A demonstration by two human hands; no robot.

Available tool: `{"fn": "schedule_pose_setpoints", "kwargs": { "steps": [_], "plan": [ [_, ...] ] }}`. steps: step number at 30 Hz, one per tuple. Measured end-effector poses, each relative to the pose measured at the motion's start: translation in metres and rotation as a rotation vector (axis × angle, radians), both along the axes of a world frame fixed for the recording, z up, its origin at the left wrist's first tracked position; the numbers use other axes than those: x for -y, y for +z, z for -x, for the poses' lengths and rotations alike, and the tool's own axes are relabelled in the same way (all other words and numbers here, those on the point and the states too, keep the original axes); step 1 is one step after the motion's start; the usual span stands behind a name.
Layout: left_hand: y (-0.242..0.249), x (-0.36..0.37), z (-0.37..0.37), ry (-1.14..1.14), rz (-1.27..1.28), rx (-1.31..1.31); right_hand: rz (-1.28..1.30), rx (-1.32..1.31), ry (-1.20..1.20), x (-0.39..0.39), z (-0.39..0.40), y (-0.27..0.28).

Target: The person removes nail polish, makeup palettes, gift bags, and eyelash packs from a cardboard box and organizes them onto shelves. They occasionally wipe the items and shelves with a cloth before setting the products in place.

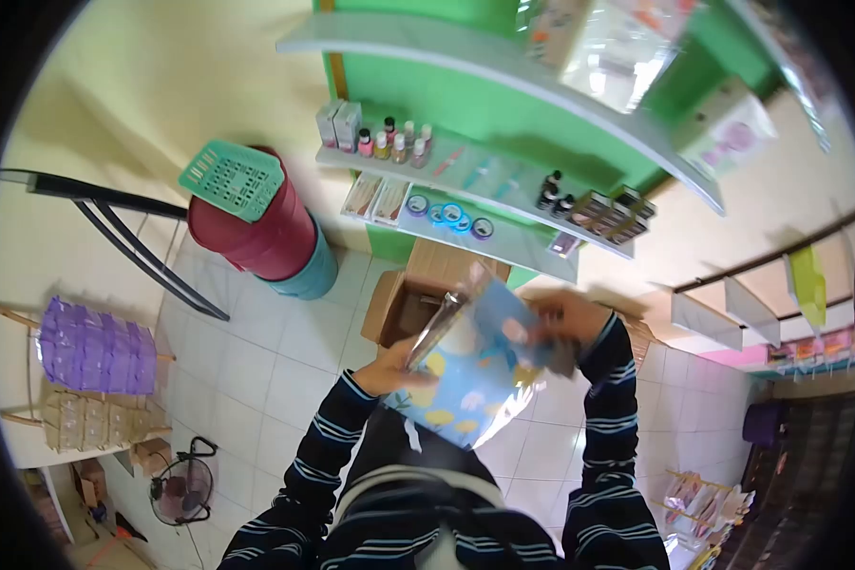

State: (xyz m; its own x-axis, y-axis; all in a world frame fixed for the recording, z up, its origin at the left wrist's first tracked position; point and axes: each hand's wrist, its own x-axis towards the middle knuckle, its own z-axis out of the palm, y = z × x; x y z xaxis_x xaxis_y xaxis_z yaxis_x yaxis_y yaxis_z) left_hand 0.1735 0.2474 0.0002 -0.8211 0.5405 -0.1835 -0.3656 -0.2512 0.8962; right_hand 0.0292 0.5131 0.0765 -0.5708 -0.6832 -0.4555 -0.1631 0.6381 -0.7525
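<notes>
In front of my body I hold a flat, light blue patterned package point(465, 366) with yellow and white shapes printed on it. Shiny clear plastic shows along its edges. My left hand point(394, 370) is closed on its left side, thumb lying over the front. At the upper right edge is my right hand point(572, 321), its fingers smeared by motion over the print. A greyish blurred piece hangs just below those fingers. Beneath the package, an open cardboard box point(383, 309) stands on the floor, partly hidden by it.
Ahead, a wall shelf point(503, 195) carries small bottles point(399, 149), tape rolls point(451, 217) and dark boxes. Left are a red bin point(256, 233) with a green basket point(233, 178) on top, stacked purple baskets point(95, 347) and a fan point(180, 494). A display rack point(698, 518) stands lower right.
</notes>
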Motion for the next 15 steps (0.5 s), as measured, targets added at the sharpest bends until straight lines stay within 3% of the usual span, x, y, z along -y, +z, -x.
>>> {"fn": "schedule_pose_setpoints", "kwargs": {
  "steps": [1,2,3,4,5,8,10,13,15],
  "plan": [
    [0.013,-0.006,-0.004,-0.014,0.020,-0.023,0.195,-0.320,-0.342,-0.001,-0.005,-0.004],
    [0.024,-0.014,-0.008,0.171,0.022,-0.121,0.510,-0.534,-0.431,0.013,-0.009,0.020],
    [0.032,-0.022,-0.010,0.361,0.015,-0.221,0.505,-0.506,-0.818,0.029,-0.029,0.042],
    [0.040,-0.029,-0.013,0.416,-0.031,-0.199,0.645,-0.515,-0.872,0.040,-0.042,0.030],
    [0.044,-0.035,-0.013,0.411,-0.025,-0.232,0.731,-0.597,-0.738,0.057,-0.065,0.034],
    [0.035,-0.043,-0.017,0.640,-0.196,-0.111,0.637,-0.944,-0.418,0.107,-0.126,0.011],
    [0.034,-0.036,-0.015,0.659,-0.161,-0.201,0.658,-0.937,-0.281,0.112,-0.150,0.001],
    [0.046,-0.035,-0.013,0.745,-0.053,-0.316,0.554,-1.105,-0.331,0.098,-0.132,-0.008],
    [0.061,-0.034,-0.009,0.598,-0.140,-0.288,0.527,-1.073,-0.411,0.096,-0.113,0.007]
  ]
}}
